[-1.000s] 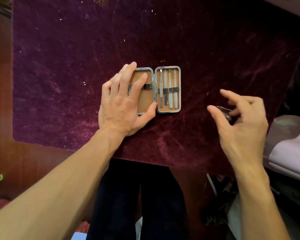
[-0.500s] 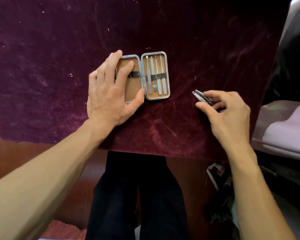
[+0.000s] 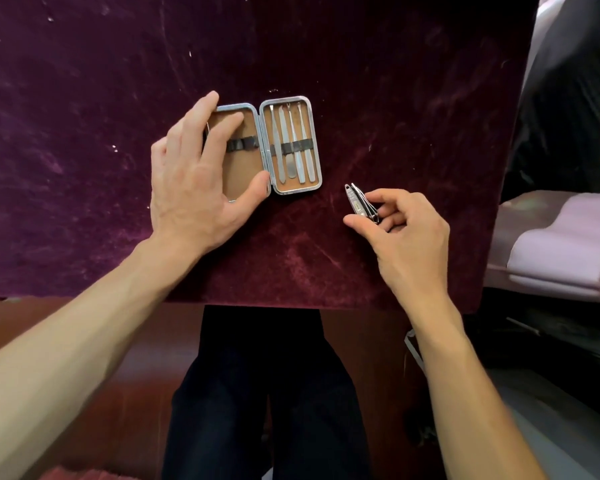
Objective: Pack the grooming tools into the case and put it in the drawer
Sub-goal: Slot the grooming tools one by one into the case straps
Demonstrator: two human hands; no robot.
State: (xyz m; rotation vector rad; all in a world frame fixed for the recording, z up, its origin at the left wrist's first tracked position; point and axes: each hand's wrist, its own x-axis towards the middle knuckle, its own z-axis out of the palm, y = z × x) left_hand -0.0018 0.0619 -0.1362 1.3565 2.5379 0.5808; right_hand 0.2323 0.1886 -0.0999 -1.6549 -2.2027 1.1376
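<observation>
A small metal-rimmed case [image 3: 262, 147] lies open flat on the purple velvet tabletop [image 3: 83, 133]. Its right half holds several slim steel tools [image 3: 293, 147] under a dark elastic band. The left half's tan lining is mostly covered by my left hand [image 3: 201, 174], whose straight fingers rest on it while the thumb touches its near edge. To the right of the case, my right hand [image 3: 402, 237] pinches a silver nail clipper [image 3: 360, 202] just above the cloth, its tip pointing toward the case.
The tabletop's near edge runs just below both wrists, with my dark-trousered legs [image 3: 263, 393] beneath it. A pale lilac folded cloth [image 3: 565, 244] lies on a surface at the right. A dark glossy object [image 3: 575, 98] stands at the far right.
My right hand has taken hold of the nail clipper and brought it left toward the case. My left hand has stayed on the case's left half.
</observation>
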